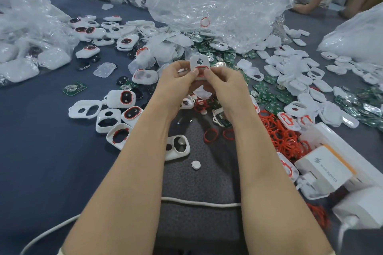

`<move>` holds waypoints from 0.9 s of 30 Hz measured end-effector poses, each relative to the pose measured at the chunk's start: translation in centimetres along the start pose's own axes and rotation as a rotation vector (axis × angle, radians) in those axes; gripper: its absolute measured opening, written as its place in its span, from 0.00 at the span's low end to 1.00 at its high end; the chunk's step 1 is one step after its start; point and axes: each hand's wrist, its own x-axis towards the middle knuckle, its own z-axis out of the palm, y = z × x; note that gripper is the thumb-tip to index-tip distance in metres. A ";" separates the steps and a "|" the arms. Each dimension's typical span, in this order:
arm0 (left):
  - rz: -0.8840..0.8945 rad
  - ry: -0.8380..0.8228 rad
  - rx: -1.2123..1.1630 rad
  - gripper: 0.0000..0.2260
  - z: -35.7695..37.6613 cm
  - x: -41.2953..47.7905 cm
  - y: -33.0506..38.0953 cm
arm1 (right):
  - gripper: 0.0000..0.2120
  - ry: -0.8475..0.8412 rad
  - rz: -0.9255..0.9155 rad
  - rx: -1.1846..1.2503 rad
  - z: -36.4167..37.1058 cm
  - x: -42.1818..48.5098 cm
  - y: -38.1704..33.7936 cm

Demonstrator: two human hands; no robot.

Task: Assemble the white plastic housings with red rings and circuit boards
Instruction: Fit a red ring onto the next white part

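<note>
both hands up over the middle, head view: left hand point(178, 77) and right hand point(222, 83) curled in close, pinching one white housing point(199, 61) between thumbs and fingertips. a red ring point(202, 67) sits at its lower opening, thumbs right against it. looks like the ring-seating step, though whether it's fully home is hard to tell. next move, i'd say: press the ring flush all round, then pick one of the circuit boards point(267, 94) heaped just right of the hands. loose red rings point(284, 136) lie by the right forearm; ringed housings point(122, 98) wait left on the dark table point(41, 151).
</note>
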 end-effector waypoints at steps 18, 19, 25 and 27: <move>0.145 0.022 0.192 0.03 0.6 -0.5 0.3 | 0.07 0.142 -0.054 0.159 0.2 -0.5 -0.5; 0.154 0.066 0.245 0.05 0.5 -0.5 0.5 | 0.04 0.153 -0.062 0.171 0.2 -0.5 -0.7; 0.024 0.131 0.427 0.18 -0.4 -0.8 2.7 | 0.04 0.136 -0.275 -0.198 2.2 -0.8 -1.7; 0.055 0.146 0.455 0.12 -0.9 -0.9 2.8 | 0.05 0.072 -0.368 -0.334 3.4 -0.8 -2.6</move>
